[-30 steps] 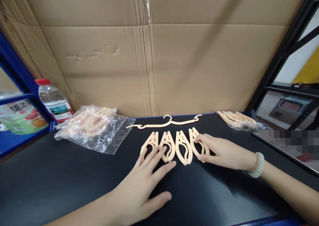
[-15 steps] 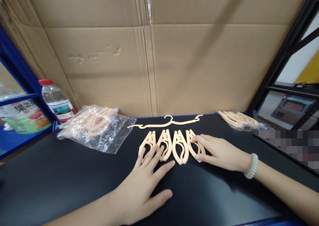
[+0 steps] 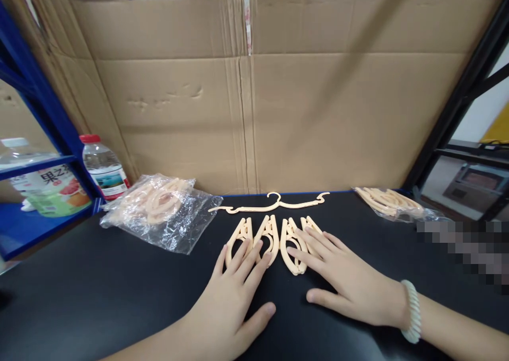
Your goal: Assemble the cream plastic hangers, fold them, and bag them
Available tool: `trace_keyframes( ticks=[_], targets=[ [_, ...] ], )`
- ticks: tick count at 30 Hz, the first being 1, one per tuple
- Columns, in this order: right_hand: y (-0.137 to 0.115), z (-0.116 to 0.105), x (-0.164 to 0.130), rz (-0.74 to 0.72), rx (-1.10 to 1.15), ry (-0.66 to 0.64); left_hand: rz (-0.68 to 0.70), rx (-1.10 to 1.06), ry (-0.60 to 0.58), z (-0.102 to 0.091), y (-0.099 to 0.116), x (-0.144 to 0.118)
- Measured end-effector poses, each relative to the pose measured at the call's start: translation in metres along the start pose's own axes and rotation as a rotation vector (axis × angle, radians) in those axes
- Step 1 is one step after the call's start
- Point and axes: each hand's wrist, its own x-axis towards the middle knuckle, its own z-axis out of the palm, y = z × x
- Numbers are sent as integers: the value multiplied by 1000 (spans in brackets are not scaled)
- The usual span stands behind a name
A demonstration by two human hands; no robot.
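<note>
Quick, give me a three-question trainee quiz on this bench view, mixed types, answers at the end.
1. True or false: the unfolded hanger lies between the folded hangers and the cardboard.
2. Multiple choice: where does the water bottle stand? A) far left, beside the blue shelf B) far right C) between the hands.
3. Fill in: the bracelet is on the ____ wrist.

Key: 1 true. 2 A. 3 right.
The left hand and right hand lie flat, fingers spread on the folded hangers. The plastic bag of hangers sits left of them.
</note>
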Motion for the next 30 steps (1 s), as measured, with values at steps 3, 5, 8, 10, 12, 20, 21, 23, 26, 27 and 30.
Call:
trace_keyframes(
  ticks=[3,5,8,10,12,20,21,23,26,27,30],
  targets=[
    [5,1,4,9,29,-2,-17,3,8,2,0,1],
    [8,2,8,11,36,17,-5,-15,-6,1,-3,3],
    [8,4,13,19,19,27,17,-36,-43,-3,-8,6],
    [7,4,15,26,10,29,22,-46,-62,-5,-10,7],
    [6,4,15,29,12,38,30,-56,-80,-7,-12,8],
    [23,1,15,32,177,336,21,-127,-3,-9,-14,9],
    [31,0,17,51,211,420,16,-143,33,-11,-17,10],
    [51,-2,22,104,223,560,3,-178,123,-13,-24,14],
    [86,-2,30,183,125,644,-48,-295,275,-17,-37,22],
    [97,-1,33,207,98,639,-107,-353,314,-18,-41,25],
    [118,4,41,232,51,587,-308,-546,384,-17,-50,31]
  ],
)
